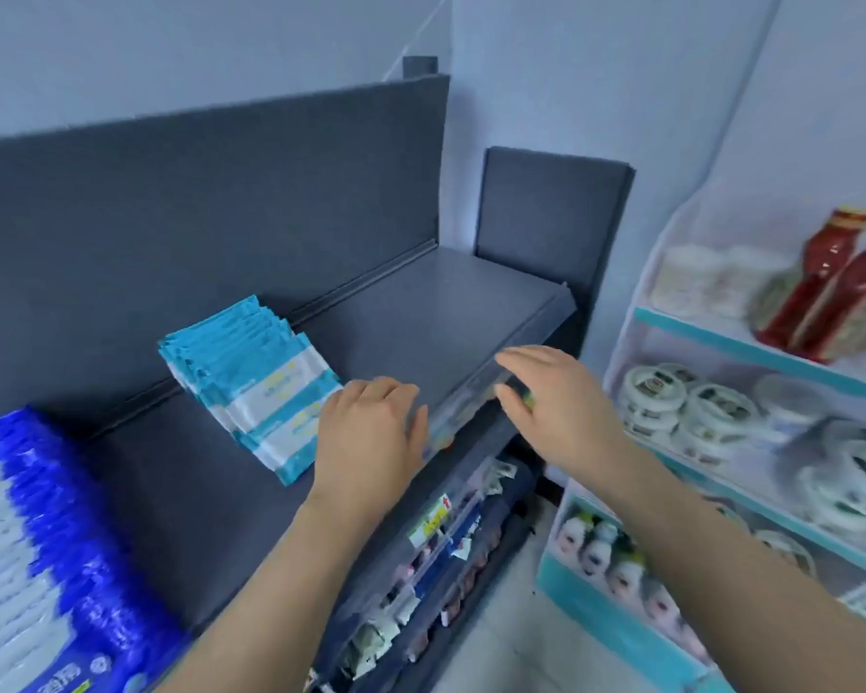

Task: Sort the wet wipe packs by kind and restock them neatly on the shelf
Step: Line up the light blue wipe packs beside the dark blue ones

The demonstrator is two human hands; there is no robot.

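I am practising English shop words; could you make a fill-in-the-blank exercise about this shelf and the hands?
1. The light blue packs stand on a ___ shelf.
2. The dark blue packs lie to the ___ of the light blue ones.
3. The bottles on the side rack are ___.
4. Of the left hand and the right hand, the ___ one is nearer the light blue packs.
Missing words: grey; left; red; left.

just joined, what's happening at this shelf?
A person is restocking wet wipes on a gray shelf. A row of light-blue packs stands mid-shelf, and dark-blue packs sit at the left. The left hand and right hand are at the front edge by the clear price strip; blur hides whether either holds anything.
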